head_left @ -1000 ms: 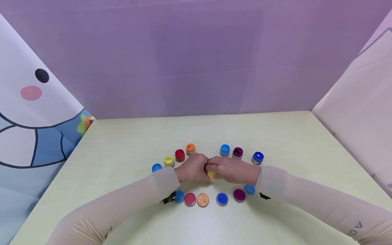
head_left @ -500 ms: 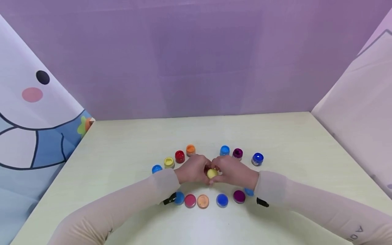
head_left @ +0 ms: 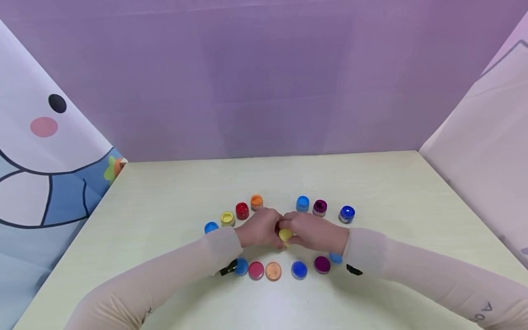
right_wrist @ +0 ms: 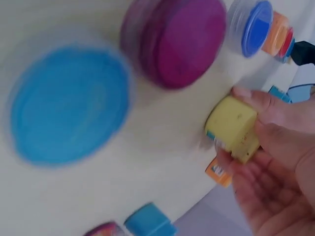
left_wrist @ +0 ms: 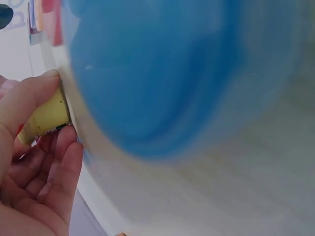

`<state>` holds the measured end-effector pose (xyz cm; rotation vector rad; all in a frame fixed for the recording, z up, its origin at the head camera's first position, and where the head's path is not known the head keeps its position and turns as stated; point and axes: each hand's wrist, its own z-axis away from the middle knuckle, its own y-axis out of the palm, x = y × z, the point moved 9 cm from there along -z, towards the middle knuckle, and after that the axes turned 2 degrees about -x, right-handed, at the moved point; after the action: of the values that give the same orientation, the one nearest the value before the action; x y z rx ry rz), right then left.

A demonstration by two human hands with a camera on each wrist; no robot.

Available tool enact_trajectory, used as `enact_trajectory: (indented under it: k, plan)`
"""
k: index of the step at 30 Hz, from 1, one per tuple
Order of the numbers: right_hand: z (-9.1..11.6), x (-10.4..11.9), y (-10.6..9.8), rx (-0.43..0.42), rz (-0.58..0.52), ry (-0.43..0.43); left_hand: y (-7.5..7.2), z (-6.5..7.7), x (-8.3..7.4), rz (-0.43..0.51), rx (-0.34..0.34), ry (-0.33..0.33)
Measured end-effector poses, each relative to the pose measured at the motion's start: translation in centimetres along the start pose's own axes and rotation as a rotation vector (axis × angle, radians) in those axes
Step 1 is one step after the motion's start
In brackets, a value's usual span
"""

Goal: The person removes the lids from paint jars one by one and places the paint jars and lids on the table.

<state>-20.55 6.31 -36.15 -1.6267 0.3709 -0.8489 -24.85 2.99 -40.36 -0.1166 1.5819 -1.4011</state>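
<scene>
Both hands meet at the middle of the table around a small yellow paint jar (right_wrist: 231,119). In the head view my left hand (head_left: 260,228) grips the jar from the left. The left wrist view has its thumb on one side and its fingertips on the other. My right hand (head_left: 315,230) pinches the jar's yellow lid (right_wrist: 246,146) between thumb and fingers. In the right wrist view the lid sits right at the jar's end, slightly tilted. Much of the jar is hidden behind fingers in the head view.
Behind the hands stand uncovered paint jars, among them a red jar (head_left: 242,211), an orange jar (head_left: 256,202) and a dark blue jar (head_left: 347,214). Nearer lie several lids, including a pink lid (head_left: 256,271) and a purple lid (head_left: 322,265). A purple wall (head_left: 280,82) closes off the back.
My right fingers drew back from the yellow lid, exposing more of its top, and then closed over it again. My left hand has kept its hold on the jar in place.
</scene>
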Motion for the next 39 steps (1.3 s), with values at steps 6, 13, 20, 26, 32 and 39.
enact_trajectory:
  k: [6, 13, 20, 26, 32, 39]
  plan:
    - [0.5, 0.3, 0.1, 0.017, 0.025, -0.108, 0.1, -0.1, 0.3, 0.018, 0.01, -0.015]
    - [0.6, -1.3, -0.4, -0.075, -0.14, 0.081, -0.1, -0.2, -0.1, -0.018, 0.002, 0.012]
    - [0.2, -1.7, -0.6, -0.082, -0.121, 0.158, -0.1, -0.5, -0.4, -0.011, 0.008, 0.016]
    - [0.3, -1.1, -0.5, -0.024, -0.128, 0.098, 0.2, -0.5, -0.4, 0.016, 0.025, -0.011]
    - [0.6, -1.2, -0.5, -0.036, -0.163, 0.107, 0.2, -0.2, -0.4, 0.016, 0.027, -0.013]
    - [0.5, -1.6, -0.6, -0.105, -0.169, 0.218, 0.2, 0.1, -0.3, -0.008, 0.02, 0.003]
